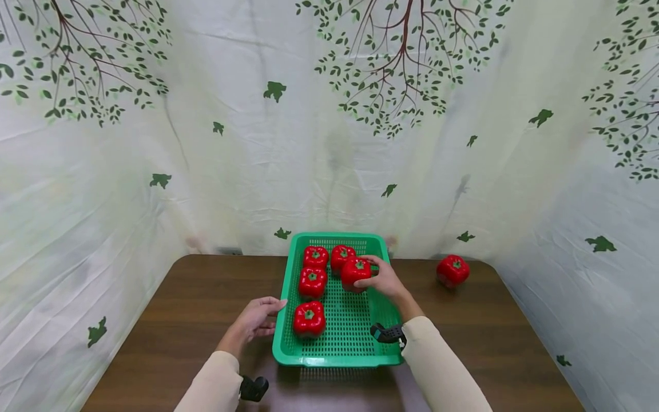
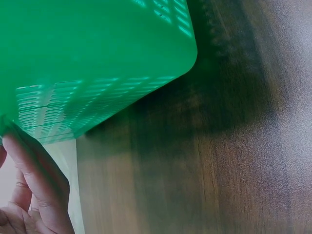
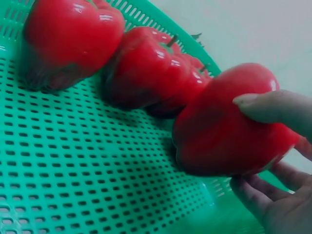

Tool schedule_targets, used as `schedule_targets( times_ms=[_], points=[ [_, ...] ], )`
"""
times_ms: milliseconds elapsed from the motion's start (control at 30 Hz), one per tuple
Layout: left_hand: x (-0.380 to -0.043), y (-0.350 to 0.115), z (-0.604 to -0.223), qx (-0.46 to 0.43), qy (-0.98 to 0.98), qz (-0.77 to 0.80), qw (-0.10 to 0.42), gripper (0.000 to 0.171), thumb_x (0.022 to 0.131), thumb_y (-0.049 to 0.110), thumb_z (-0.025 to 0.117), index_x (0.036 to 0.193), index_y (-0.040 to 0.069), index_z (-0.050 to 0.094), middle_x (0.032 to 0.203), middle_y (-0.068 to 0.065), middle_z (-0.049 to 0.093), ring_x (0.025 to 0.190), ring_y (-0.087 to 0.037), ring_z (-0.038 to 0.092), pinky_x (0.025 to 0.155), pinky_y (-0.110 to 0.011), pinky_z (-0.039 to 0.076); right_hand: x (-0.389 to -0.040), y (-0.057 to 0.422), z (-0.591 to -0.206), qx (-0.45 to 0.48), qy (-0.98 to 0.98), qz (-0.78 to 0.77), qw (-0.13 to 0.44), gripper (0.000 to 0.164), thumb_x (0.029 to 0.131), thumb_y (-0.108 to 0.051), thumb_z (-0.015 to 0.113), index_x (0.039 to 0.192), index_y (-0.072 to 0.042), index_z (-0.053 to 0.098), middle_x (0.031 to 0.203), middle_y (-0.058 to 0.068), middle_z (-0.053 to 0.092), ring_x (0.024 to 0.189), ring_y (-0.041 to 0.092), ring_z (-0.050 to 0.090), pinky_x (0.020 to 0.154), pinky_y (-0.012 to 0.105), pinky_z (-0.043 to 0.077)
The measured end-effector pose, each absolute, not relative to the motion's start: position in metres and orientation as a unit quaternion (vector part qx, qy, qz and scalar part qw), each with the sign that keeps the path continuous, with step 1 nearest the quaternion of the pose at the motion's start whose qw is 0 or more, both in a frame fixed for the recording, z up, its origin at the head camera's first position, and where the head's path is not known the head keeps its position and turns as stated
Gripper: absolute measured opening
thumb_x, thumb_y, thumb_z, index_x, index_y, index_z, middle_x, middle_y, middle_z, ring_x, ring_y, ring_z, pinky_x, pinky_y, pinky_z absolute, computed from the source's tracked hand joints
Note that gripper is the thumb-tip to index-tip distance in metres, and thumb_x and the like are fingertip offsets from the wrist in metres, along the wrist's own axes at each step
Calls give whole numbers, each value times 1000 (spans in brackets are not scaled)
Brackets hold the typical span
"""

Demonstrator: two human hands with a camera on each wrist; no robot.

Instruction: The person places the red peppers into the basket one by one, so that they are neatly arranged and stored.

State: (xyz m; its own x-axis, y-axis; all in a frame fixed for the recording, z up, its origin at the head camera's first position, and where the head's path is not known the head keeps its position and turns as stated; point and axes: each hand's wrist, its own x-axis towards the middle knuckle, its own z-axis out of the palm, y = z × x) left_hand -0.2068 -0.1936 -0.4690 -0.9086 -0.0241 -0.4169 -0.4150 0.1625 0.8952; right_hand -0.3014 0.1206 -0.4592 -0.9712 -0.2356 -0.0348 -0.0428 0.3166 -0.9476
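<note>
My right hand [image 1: 385,280] grips a red bell pepper [image 1: 355,274] over the far right part of the green basket [image 1: 337,361]. In the right wrist view the thumb [image 3: 273,109] lies across this pepper [image 3: 229,126], with fingers beneath it. At the basket's left rim, my left hand [image 1: 256,318] touches the edge with fairly straight fingertips. Inside the basket, a left-hand row holds a near pepper [image 1: 309,319], a middle pepper [image 1: 312,282] and a far pepper [image 1: 316,257]. Another pepper [image 1: 342,258] sits just behind the held one, partly hidden by it.
One more red bell pepper [image 1: 453,270] stands on the brown wooden table [image 1: 463,337], right of the basket near the back edge. A pale curtain [image 1: 329,143] with leaf prints hangs behind the table and along its sides.
</note>
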Motion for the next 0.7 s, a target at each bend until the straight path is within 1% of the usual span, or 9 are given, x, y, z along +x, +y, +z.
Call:
schedule_targets(
  times_ms=[300, 533, 633, 700],
  points=[
    [-207, -193, -468, -146, 746, 630, 158, 32, 94, 34, 62, 103, 3, 64, 92, -8, 67, 71, -21, 66, 67, -33, 57, -302, 105, -469, -57, 813, -574, 80, 68, 75, 1, 78, 137, -8, 50, 135, 18, 48, 121, 41, 46, 85, 48, 54],
    [-208, -193, -469, -148, 749, 625, 161, 35, 93, 36, 63, 107, 3, 63, 100, -11, 65, 73, -22, 66, 68, -33, 57, -304, 99, -477, -33, 817, -570, 85, 76, 74, 2, 78, 141, -7, 44, 139, 17, 46, 122, 39, 47, 90, 48, 51],
    [-209, -193, -468, -149, 750, 624, 164, 36, 93, 36, 63, 107, 3, 63, 99, -10, 66, 73, -21, 66, 68, -33, 57, -305, 96, -479, -24, 820, -566, 84, 75, 74, 2, 79, 140, -6, 43, 140, 16, 46, 121, 38, 48, 91, 48, 50],
    [-210, -193, -468, -150, 749, 624, 167, 36, 93, 36, 63, 108, 3, 63, 99, -10, 66, 74, -21, 66, 69, -33, 57, -306, 95, -480, -20, 823, -561, 83, 73, 74, 2, 79, 138, -6, 46, 138, 16, 48, 119, 38, 50, 91, 48, 51]
  ],
)
